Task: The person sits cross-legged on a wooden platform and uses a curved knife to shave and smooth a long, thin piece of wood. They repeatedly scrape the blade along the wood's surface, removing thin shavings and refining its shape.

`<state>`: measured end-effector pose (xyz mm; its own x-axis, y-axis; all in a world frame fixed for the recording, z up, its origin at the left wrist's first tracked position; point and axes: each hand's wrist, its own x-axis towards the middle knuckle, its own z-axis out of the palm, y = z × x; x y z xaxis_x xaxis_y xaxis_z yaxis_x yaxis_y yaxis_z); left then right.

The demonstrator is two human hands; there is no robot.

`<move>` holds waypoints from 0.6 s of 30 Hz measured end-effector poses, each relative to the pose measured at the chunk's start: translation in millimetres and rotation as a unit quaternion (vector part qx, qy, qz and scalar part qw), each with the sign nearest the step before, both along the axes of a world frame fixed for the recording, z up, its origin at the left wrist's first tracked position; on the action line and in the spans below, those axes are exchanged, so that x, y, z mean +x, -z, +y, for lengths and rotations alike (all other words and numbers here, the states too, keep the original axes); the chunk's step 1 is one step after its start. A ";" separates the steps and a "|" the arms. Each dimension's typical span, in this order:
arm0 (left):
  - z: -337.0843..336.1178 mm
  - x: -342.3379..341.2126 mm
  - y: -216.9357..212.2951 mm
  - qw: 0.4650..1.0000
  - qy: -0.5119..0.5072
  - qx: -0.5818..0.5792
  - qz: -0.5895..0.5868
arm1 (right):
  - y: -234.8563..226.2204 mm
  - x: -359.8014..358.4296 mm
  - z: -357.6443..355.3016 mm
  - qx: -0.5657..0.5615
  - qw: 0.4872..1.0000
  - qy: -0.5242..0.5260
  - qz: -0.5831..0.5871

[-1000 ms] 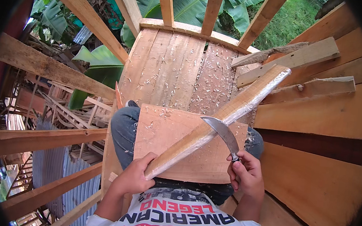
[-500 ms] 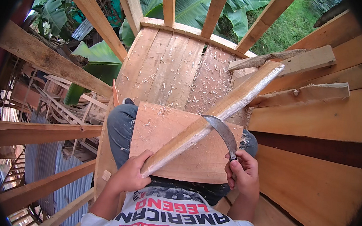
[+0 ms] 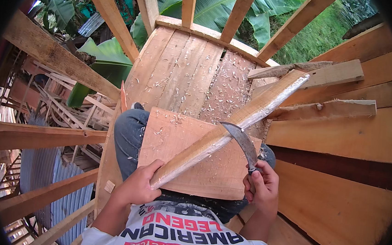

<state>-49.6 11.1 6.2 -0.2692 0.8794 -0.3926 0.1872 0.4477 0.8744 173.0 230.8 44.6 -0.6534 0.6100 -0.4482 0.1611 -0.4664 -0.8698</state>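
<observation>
Head view, only one I have. My left hand (image 3: pixel 141 185) has its fingers clenched on the near end of a long wood strip (image 3: pixel 252 113). Strip's long axis runs diagonally, near-left to far-right, over the board (image 3: pixel 214 181) across my lap, far end well past the board's edge. Can't tell where it bears on the board.

My right hand (image 3: pixel 263 185) grasps a sickle (image 3: pixel 246 145); the fist hides most of its handle. Key relation: strip lies left of and ahead of my right fingers. Blade reaches up-left and crosses the strip around mid-length, hollow of the curve facing left and toward me. Contact looks likely, can't confirm. Left is the only hand on the strip; right is nearer the crossing.

Around: shavings (image 3: pixel 217 94) on the planks (image 3: pixel 163 74) ahead, rough offcuts (image 3: pixel 337 109) to the right.
</observation>
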 end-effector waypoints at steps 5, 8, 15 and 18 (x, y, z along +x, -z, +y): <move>-2.4 -2.1 3.6 1.000 0.014 0.014 0.006 | -0.3 -0.2 -10.1 0.036 0.997 -0.051 -0.047; 2.5 1.3 -0.6 1.000 0.005 0.010 0.001 | 2.8 -1.3 -11.4 0.055 0.998 0.020 -0.011; 2.8 -4.7 -0.2 0.999 0.021 -0.006 -0.026 | 29.5 -7.2 -10.9 0.288 0.935 0.205 -0.036; 1.7 -5.9 -1.9 0.999 0.027 -0.013 -0.025 | 12.8 2.7 2.8 0.185 0.968 0.162 0.045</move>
